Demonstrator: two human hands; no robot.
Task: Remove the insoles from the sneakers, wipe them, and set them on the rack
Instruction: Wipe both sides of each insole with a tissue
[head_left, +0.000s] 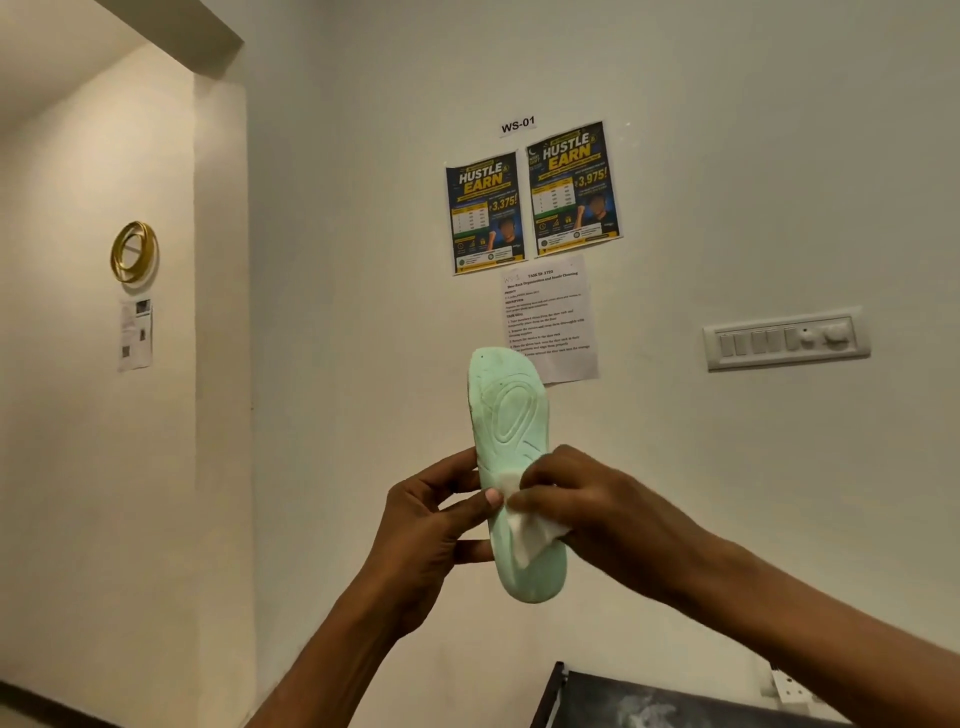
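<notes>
Left hand (421, 525) grips insole (511, 415), right hand (587, 499) pinches wipe (530, 535) (cream wall (727, 156) behind).

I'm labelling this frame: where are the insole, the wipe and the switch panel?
insole (511, 415): head view, on its embossed upper part.
wipe (535, 538): head view, on the white fold hanging low.
switch panel (784, 340): head view, on the plate's middle.

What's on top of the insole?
A white wipe, held against the insole by the right hand; left hand grips its edge. The surface beneath wipe and hands is hidden.
</notes>
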